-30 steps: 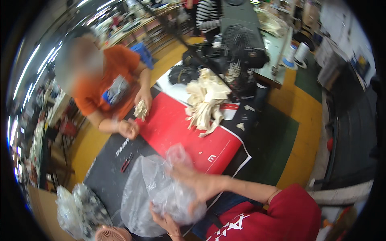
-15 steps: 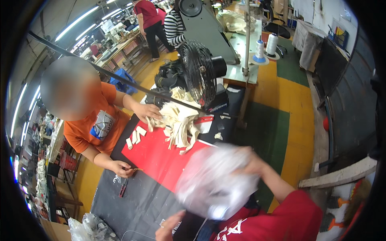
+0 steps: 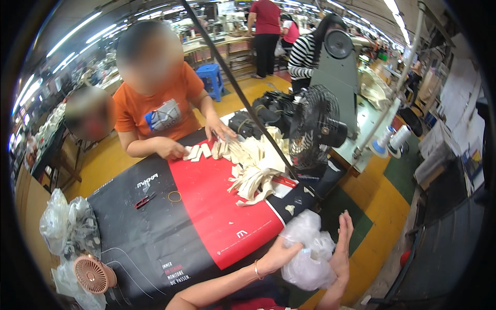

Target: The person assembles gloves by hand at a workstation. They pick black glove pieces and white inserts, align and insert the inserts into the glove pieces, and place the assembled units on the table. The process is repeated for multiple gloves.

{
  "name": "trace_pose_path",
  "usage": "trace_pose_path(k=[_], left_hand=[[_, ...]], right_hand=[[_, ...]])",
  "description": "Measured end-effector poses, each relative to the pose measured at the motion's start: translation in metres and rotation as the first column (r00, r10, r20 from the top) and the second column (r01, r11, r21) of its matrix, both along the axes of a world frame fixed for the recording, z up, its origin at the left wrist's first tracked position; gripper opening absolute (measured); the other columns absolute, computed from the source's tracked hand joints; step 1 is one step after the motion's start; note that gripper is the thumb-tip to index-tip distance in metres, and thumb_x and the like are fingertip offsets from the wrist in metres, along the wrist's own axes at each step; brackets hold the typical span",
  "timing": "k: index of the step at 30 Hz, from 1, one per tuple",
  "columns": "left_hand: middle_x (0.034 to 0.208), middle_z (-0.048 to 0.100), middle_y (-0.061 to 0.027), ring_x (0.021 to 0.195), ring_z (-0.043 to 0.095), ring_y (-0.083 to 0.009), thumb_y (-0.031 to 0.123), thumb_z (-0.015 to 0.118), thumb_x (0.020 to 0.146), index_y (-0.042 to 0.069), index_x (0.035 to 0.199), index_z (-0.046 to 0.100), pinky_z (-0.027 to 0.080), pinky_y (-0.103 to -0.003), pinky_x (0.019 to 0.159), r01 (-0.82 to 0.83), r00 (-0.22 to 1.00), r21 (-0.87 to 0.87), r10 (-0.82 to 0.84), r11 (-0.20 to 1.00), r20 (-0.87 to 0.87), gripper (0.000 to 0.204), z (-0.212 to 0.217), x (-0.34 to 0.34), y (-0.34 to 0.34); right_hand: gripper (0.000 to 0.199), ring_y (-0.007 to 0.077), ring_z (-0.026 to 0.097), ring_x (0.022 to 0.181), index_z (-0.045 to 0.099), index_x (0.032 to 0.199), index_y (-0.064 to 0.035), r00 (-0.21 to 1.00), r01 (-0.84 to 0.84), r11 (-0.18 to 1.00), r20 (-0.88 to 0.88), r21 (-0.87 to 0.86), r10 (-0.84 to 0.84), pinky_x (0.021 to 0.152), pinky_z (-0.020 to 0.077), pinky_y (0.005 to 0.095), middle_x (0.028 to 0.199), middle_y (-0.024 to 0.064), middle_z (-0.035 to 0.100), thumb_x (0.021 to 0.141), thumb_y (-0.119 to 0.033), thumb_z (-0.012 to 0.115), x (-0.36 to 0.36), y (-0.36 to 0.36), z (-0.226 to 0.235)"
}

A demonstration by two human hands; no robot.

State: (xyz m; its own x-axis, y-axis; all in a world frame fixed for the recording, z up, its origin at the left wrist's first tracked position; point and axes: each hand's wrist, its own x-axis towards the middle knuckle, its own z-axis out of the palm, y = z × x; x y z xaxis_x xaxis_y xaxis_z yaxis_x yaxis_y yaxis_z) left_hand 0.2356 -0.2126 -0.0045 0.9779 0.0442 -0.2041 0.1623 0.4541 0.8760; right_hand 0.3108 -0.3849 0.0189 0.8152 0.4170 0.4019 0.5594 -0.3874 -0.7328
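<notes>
A crumpled clear plastic bag (image 3: 309, 253) is bunched between my hands at the table's near right edge. My left hand (image 3: 279, 257), with a bracelet at its wrist, grips the bag's left side, thumb across it; some of its fingers are hidden by the plastic. Along the bag's other side my right hand (image 3: 340, 253) is stretched out, fingers straight and pointing up, palm against the plastic. Farther off lies a heap of cream fabric strips (image 3: 258, 168). A co-worker in an orange shirt has one hand on that heap and the other at a few short cream pieces (image 3: 198, 152).
A black and red mat (image 3: 139, 227) covers the table, with red thread snips (image 3: 144, 200) and a yellow rubber band (image 3: 175, 196) on it. A black fan (image 3: 315, 126) stands beyond. At left are plastic bags (image 3: 70, 222) and a small pink fan (image 3: 94, 274).
The bag, puffed out and blurred before in my right hand, is now bunched smaller between both hands. My left hand has come onto it. The co-worker's near hand moved to the short pieces. My view turned.
</notes>
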Motion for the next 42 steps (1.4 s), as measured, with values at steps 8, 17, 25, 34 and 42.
trace_pose_path(k=[8, 17, 25, 34, 42], left_hand=[[0.142, 0.046, -0.0120, 0.130, 0.049, -0.0228, 0.043, 0.062, 0.098, 0.007, 0.154, 0.026, 0.044, -0.034, 0.105, 0.312, 0.946, -0.198, -0.323, 0.929, -0.027, 0.076, 0.002, 0.042, 0.010], [0.115, 0.068, -0.0111, 0.109, 0.065, -0.0188, 0.029, 0.061, 0.099, 0.002, 0.124, 0.061, 0.050, -0.034, 0.096, -0.087, 0.992, 0.581, 0.021, 0.809, 0.121, 0.037, 0.024, -0.035, 0.117], [0.117, 0.068, -0.0142, 0.103, 0.068, -0.0230, 0.016, 0.065, 0.096, 0.000, 0.121, 0.062, 0.052, -0.035, 0.091, -0.167, 0.977, 0.787, 0.205, 0.594, 0.052, 0.031, 0.021, -0.101, 0.137], [0.117, 0.065, -0.0151, 0.106, 0.064, -0.0303, 0.012, 0.069, 0.088, 0.004, 0.115, 0.066, 0.049, -0.038, 0.093, -0.283, 0.922, 0.901, 0.352, 0.329, 0.161, 0.028, -0.006, -0.136, 0.129], [0.131, 0.054, -0.0205, 0.123, 0.050, -0.0387, 0.009, 0.073, 0.079, 0.006, 0.111, 0.067, 0.037, -0.048, 0.105, -0.342, 0.651, 0.939, 0.714, -0.027, 0.258, 0.032, -0.036, -0.198, 0.109]], right_hand=[[0.045, 0.0270, 0.055, 0.123, 0.056, 0.121, -0.0008, 0.784, -0.214, 0.845, -0.430, 0.490, 0.448, 0.099, 0.0483, 0.0437, 0.136, 0.0183, 0.052, 0.086, -0.028, 0.064, 0.075, -0.036, -0.004], [0.058, 0.0413, 0.041, 0.134, 0.054, 0.134, -0.0014, 0.577, 0.407, 0.844, 0.618, 0.350, -0.535, 0.113, 0.0318, 0.0483, 0.141, 0.0228, 0.045, 0.077, 0.008, 0.058, 0.293, 0.062, -0.035], [0.049, 0.0399, 0.051, 0.124, 0.058, 0.129, -0.0017, 0.921, -0.021, 0.920, 0.351, -0.392, 0.171, 0.108, 0.0378, 0.0451, 0.131, 0.0208, 0.060, 0.083, -0.015, 0.066, 0.363, 0.101, -0.106], [0.066, 0.0345, 0.044, 0.136, 0.056, 0.133, -0.0033, 0.946, -0.250, 0.947, 0.155, -0.203, 0.283, 0.116, 0.0329, 0.0391, 0.146, 0.0190, 0.046, 0.070, -0.003, 0.074, 0.311, 0.067, 0.007], [0.025, 0.0193, 0.063, 0.097, 0.066, 0.112, 0.0018, 0.881, 0.259, 0.851, 0.249, 0.456, -0.402, 0.084, 0.0483, 0.0304, 0.112, 0.0120, 0.067, 0.087, -0.001, 0.063, 0.191, 0.029, 0.054]])
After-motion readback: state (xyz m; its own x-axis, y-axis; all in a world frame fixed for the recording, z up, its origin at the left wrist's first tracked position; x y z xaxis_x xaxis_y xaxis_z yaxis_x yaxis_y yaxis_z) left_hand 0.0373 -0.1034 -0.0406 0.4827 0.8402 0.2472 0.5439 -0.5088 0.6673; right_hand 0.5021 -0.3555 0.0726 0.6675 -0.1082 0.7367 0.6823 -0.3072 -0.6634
